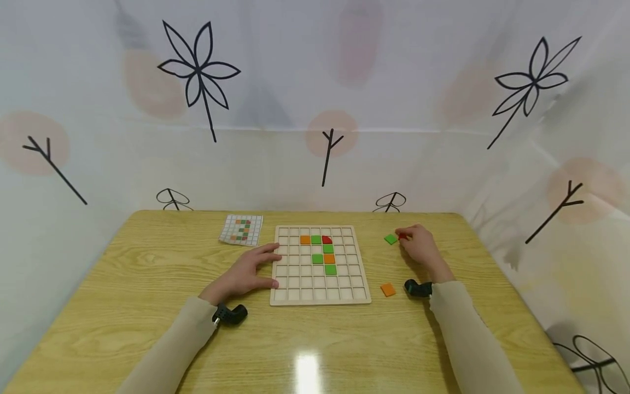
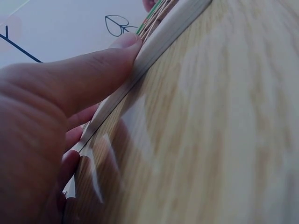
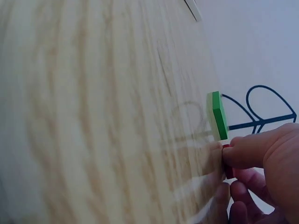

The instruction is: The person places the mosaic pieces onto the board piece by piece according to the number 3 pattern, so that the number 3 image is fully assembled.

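Note:
A wooden grid board (image 1: 295, 296) lies mid-table, with green, orange and red tiles in several of its cells. My left hand (image 1: 246, 270) rests at the board's left side, thumb and fingertips on the frame; the left wrist view shows the thumb (image 2: 100, 70) against the rim. Over on the right, my right hand (image 1: 419, 246) pinches a red tile (image 3: 228, 161) between thumb and fingers, low at the tabletop. Just left of that hand lies a loose green tile (image 1: 391, 239). An orange tile (image 1: 388, 289) sits nearer, right of the board's lower corner.
A paper card (image 1: 254, 235) printed with a coloured grid pattern lies behind my left hand, left of the board. The wooden table (image 1: 147, 262) ends at a white patterned cloth (image 1: 275, 164) at the back.

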`<action>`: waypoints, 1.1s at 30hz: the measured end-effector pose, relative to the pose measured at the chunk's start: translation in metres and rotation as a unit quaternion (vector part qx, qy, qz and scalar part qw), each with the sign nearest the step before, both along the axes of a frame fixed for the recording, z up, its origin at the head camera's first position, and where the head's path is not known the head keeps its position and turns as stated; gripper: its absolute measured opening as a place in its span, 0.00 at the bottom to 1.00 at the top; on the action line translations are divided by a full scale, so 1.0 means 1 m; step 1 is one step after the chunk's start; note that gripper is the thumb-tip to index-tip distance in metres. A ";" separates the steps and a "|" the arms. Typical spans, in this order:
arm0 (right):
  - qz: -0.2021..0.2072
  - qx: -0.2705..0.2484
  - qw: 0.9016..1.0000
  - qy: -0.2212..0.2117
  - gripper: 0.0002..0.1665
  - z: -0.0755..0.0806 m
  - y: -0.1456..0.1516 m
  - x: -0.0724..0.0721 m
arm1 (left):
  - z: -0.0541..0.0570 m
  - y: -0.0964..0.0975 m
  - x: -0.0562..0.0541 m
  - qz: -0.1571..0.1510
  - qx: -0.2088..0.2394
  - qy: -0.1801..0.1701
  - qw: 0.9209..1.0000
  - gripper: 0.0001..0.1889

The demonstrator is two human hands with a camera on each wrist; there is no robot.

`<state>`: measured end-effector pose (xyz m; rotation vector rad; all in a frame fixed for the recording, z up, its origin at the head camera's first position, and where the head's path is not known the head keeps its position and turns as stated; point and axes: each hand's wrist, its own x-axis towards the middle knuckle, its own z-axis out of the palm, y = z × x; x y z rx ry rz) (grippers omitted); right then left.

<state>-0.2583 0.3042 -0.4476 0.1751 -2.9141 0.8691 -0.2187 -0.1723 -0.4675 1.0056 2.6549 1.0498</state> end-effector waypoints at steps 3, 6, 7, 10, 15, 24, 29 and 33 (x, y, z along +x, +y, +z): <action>-0.013 -0.010 1.000 -0.002 0.18 -0.001 0.001 0.001 | -0.001 0.000 0.000 0.002 -0.001 -0.005 1.000 0.36; -0.027 -0.018 0.999 -0.006 0.18 -0.001 0.001 0.002 | 0.001 0.000 -0.001 0.001 -0.002 -0.007 1.000 0.36; -0.034 -0.021 0.999 -0.008 0.17 0.000 0.001 0.002 | 0.001 -0.001 -0.001 0.001 -0.002 -0.005 1.000 0.36; -0.048 -0.027 0.998 -0.016 0.17 0.001 0.001 0.003 | 0.001 -0.001 -0.001 -0.002 0.000 -0.001 1.000 0.36; -0.069 -0.044 0.996 -0.031 0.17 -0.001 0.003 0.003 | -0.001 -0.001 -0.002 -0.006 0.003 0.004 1.000 0.35; -0.088 -0.098 0.990 -0.054 0.21 0.004 0.011 0.008 | 0.001 -0.001 -0.002 -0.005 -0.003 0.004 1.000 0.36; -0.080 -0.112 0.988 -0.066 0.21 0.010 0.009 0.010 | 0.003 -0.002 -0.001 -0.002 -0.005 -0.002 1.000 0.36; -0.072 -0.134 0.986 -0.072 0.21 0.014 0.002 0.013 | 0.002 -0.001 -0.001 -0.001 -0.007 -0.007 1.000 0.36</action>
